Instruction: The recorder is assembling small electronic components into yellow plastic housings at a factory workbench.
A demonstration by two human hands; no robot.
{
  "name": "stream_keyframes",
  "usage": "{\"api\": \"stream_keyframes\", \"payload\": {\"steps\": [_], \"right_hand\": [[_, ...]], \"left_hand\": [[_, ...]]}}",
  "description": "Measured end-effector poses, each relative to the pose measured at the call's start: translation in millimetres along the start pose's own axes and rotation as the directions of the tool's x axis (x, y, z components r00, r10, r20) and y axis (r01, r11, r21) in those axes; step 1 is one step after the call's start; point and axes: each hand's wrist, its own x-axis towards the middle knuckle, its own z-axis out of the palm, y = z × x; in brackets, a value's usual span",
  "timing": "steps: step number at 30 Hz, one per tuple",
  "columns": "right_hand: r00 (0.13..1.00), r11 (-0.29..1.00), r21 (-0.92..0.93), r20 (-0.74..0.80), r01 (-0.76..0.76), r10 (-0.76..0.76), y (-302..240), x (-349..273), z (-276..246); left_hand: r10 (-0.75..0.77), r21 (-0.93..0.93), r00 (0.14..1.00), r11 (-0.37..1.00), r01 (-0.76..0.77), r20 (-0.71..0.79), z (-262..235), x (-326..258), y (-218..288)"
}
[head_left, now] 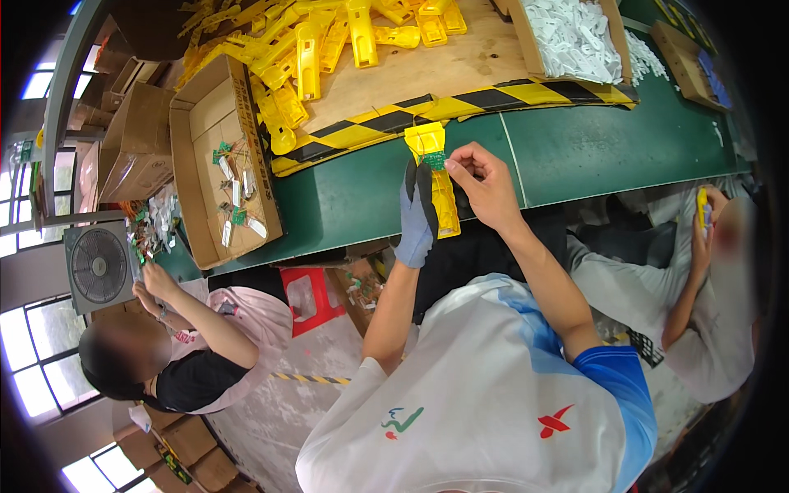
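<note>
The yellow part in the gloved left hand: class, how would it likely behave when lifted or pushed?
The yellow part is probably stiff: it juts straight past the left hand without sagging. It is likely light, resembling a moulded shell. Its smooth surface may be slippery.

Daylight shows bright through dark-framed windows (34, 361) at left, grey wall (78, 423) between. Pale grey floor (300, 419) has yellow-black striped tape (311, 378). Green tabletop (608, 156), red stool (330, 306), grey metal post (58, 107).

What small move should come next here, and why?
Probably press the green circuit board down with the bare right hand, which is at its edge: the board lies on the yellow plastic shell, which the gloved left hand holds.
</note>
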Motion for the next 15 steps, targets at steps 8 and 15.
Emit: {"api": "stream_keyframes", "payload": {"steps": [8, 15], "right_hand": [[0.992, 0.991, 0.038, 0.008, -0.13, 0.129, -7, -1, -6], [0.956, 0.962, 0.094, 0.169, -0.257, 0.239, -22, 3, -15]], "left_hand": [[-0.005, 0.182, 0.998, 0.983, -0.007, 0.066, 12, 2, 9], [-0.229, -0.256, 0.973, 0.941, 0.221, -0.004, -18, 1, -33]]}}
